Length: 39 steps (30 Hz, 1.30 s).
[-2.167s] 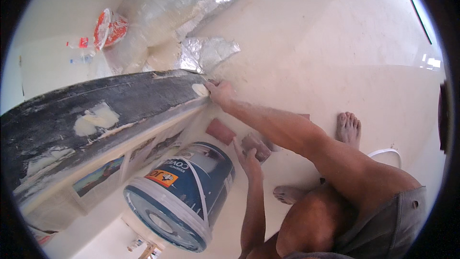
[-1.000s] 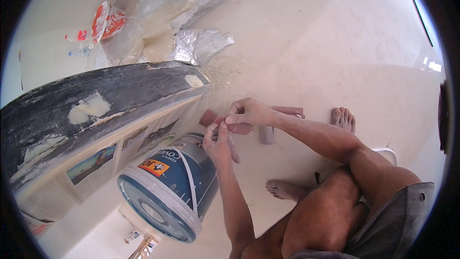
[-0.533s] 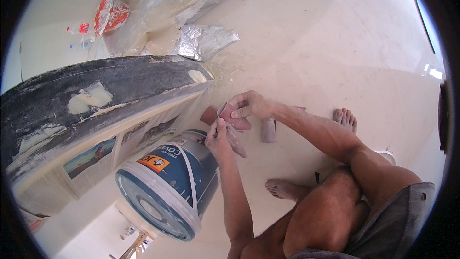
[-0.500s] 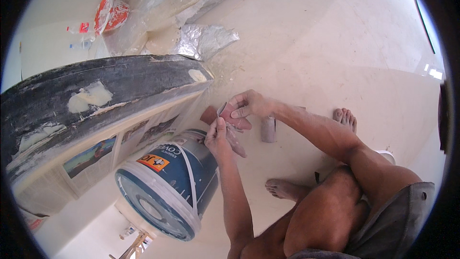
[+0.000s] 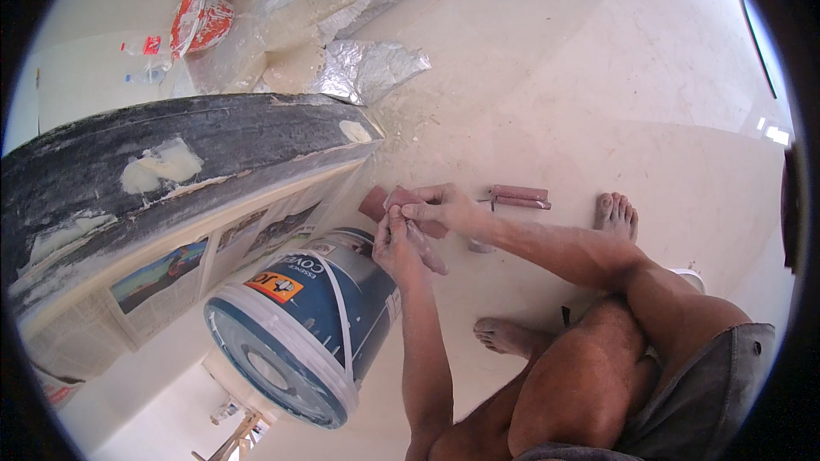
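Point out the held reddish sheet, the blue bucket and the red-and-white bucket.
Held reddish sheet [image 5: 398,197]: head view, on its exposed upper part.
Blue bucket [image 5: 320,307]: head view, on its side wall.
Red-and-white bucket [image 5: 210,24]: head view, on its smeared side.

the one view comes from a fisheye camera on the person's head, left of a pair, facing steeply down at the floor [image 5: 547,102], close above the left hand [image 5: 394,248] and right hand [image 5: 457,210], straight edges bowing.
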Motion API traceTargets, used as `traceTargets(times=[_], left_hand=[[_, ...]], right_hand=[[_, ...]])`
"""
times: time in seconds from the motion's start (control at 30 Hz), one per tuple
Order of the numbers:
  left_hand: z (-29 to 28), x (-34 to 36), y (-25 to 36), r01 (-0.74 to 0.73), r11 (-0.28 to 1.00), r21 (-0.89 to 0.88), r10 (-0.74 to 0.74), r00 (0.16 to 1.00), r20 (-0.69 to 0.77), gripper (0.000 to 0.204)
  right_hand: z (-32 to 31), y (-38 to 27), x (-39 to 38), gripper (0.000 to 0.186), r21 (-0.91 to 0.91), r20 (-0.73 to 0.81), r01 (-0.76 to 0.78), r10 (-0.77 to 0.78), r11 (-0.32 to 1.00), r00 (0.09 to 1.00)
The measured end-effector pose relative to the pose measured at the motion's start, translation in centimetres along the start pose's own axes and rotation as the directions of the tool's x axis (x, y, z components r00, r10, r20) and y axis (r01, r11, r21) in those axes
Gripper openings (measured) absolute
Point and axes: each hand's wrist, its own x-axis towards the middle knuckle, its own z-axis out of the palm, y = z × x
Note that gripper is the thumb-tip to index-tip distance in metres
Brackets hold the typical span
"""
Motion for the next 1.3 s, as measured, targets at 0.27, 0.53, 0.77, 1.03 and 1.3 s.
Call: traceTargets(times=[0.27,0.53,0.77,1.03,1.3], left_hand=[[0.9,0.3,-0.2,0.125,0.959,-0.255,-0.122,0.992,0.028,0.039],[1.3,-0.1,1.3,0.108,0.989,-0.1,-0.103,0.993,0.056,0.026],[0.4,0.0,0.8,0.077,0.991,-0.113,-0.07,0.996,0.064,0.023],[-1.0,0.2,0.1,0.01,1.0,-0.029,-0.009,0.999,0.032,0.029],[-1.4,0.3,0.0,-0.083,0.988,0.127,0.069,0.991,0.113,0.028]], right_hand=[[2.4,0.0,-1.1,0.039,0.104,-0.147,0.132,-0.116,0.986,0.982],[-0.7,0.6,0.4,0.042,0.535,0.033,-0.016,-0.002,0.845,0.999],[0.1,-0.3,0.1,0.047,0.439,0.087,-0.052,0.015,0.897,0.996],[-1.3,0.2,0.6,0.052,-0.594,0.042,0.47,-0.559,0.653,0.828],[-1.6,-0.7,0.0,0.036,-0.516,-0.043,0.246,-0.312,0.82,0.949]])
